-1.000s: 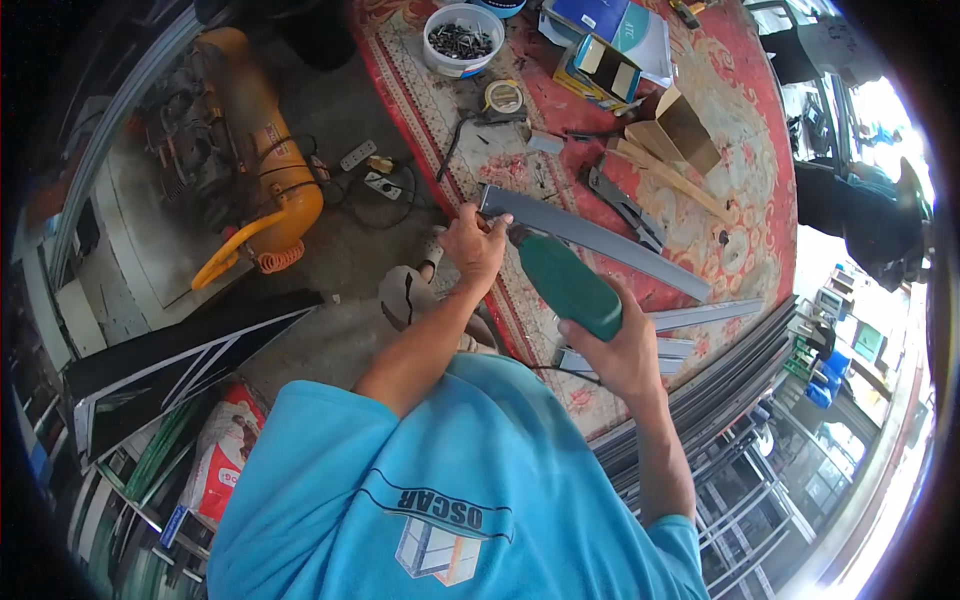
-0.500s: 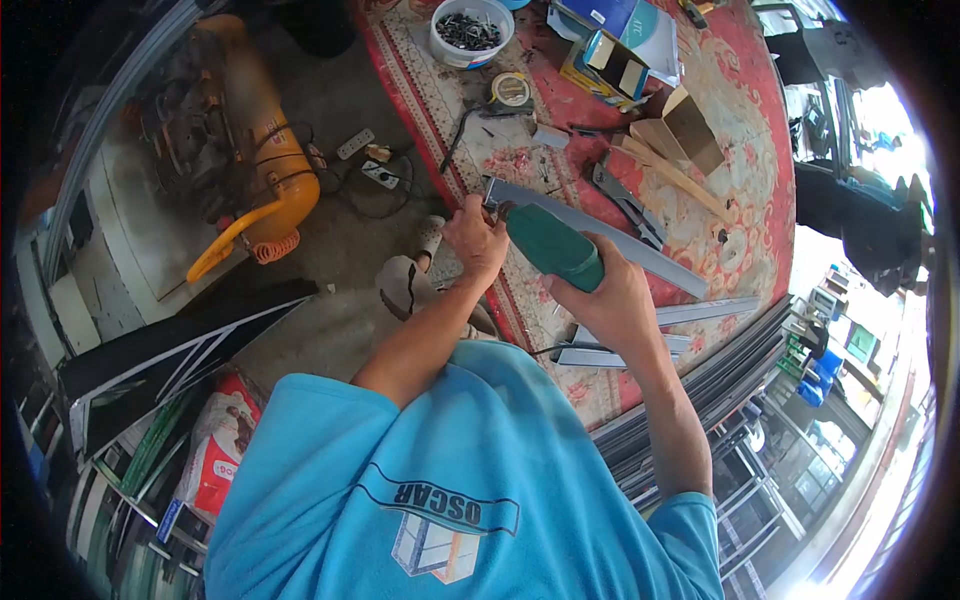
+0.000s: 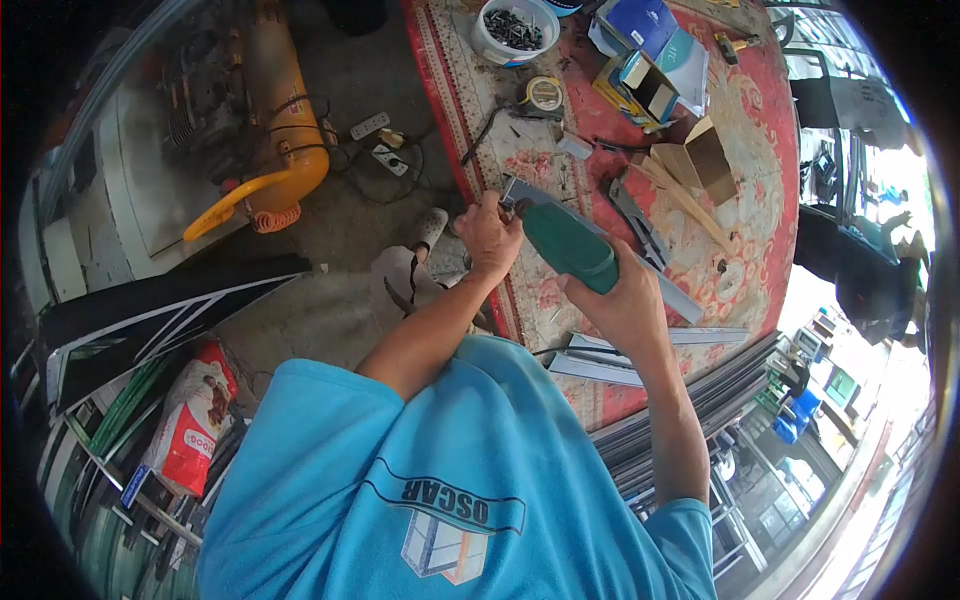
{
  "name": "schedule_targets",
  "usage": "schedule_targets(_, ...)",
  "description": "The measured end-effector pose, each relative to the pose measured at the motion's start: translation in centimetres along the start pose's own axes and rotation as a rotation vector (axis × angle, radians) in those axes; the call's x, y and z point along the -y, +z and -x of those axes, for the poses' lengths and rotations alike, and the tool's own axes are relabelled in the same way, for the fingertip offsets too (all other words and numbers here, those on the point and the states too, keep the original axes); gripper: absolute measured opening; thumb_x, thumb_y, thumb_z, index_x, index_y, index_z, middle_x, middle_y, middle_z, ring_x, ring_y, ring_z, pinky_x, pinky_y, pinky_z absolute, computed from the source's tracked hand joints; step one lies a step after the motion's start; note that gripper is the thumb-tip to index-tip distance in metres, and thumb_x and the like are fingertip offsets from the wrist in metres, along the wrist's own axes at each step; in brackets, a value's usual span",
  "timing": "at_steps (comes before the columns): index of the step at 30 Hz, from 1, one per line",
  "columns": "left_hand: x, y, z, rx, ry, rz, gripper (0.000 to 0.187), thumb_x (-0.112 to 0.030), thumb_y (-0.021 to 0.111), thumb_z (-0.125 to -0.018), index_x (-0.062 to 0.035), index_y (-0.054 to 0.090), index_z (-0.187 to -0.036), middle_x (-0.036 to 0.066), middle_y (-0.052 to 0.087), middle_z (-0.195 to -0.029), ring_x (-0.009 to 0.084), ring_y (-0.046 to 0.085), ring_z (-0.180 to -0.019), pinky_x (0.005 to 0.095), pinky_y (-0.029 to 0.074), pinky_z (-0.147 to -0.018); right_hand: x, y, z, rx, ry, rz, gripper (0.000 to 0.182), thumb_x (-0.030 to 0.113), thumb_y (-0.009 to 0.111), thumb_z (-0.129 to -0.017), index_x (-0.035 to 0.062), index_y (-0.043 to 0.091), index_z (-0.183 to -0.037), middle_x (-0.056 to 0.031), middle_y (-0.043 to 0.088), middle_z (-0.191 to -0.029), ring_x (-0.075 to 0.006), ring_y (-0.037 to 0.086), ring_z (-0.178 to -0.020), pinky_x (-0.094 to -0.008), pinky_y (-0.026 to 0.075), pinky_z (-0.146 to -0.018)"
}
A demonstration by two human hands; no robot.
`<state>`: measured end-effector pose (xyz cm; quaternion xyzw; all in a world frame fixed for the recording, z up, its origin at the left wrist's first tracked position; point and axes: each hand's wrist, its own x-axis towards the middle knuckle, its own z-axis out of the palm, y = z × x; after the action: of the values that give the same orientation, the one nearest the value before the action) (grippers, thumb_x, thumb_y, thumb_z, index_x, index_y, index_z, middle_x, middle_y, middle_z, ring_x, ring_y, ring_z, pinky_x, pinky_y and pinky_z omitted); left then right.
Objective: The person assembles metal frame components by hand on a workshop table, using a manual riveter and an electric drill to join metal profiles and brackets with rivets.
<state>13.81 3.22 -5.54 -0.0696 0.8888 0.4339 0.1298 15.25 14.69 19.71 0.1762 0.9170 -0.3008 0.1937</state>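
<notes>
The right hand (image 3: pixel 628 298) grasps a green power drill (image 3: pixel 568 245) at the left end of a grey profile (image 3: pixel 683 302); the left hand (image 3: pixel 488 240) curls there, grip unclear.

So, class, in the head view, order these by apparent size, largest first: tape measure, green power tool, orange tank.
1. Orange tank, even cut off by the frame
2. Green power tool
3. Tape measure

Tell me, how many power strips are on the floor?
2 visible: one power strip between the orange tank and the table, the other strip just below it in the picture. More may be hidden.
</notes>
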Motion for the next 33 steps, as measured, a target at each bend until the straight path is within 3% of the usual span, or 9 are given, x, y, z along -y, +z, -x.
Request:
schedule_targets(18,-0.3,0.4,0.0,-0.079,0.021,-0.004,0.036,-0.013,0.078,-0.070,-0.0121,0.055,-0.097,0.002,0.058,-0.075,0.0284,0.055,-0.086,0.0484,0.035,-0.086,3.5,-1.7,-3.3,0.130,0.005,0.259,0.055,0.036,0.072,-0.070,0.0034,0.063,-0.113,-0.0230,0.070,-0.085,-0.0399,0.068,-0.084,-0.0465,0.054,-0.076)
schedule_targets(33,-0.6,0.1,0.1,-0.112,0.043,0.017,0.032,-0.012,0.077,-0.071,-0.0122,0.055,-0.094,0.001,0.057,-0.073,0.0268,0.053,-0.087,0.0480,0.034,-0.090,4.3,-1.8,-4.9,0.223,-0.049,0.413,0.054,0.036,0.070,-0.067,0.0008,0.063,-0.108,-0.0231,0.069,-0.081,-0.0394,0.069,-0.082,-0.0474,0.054,-0.078)
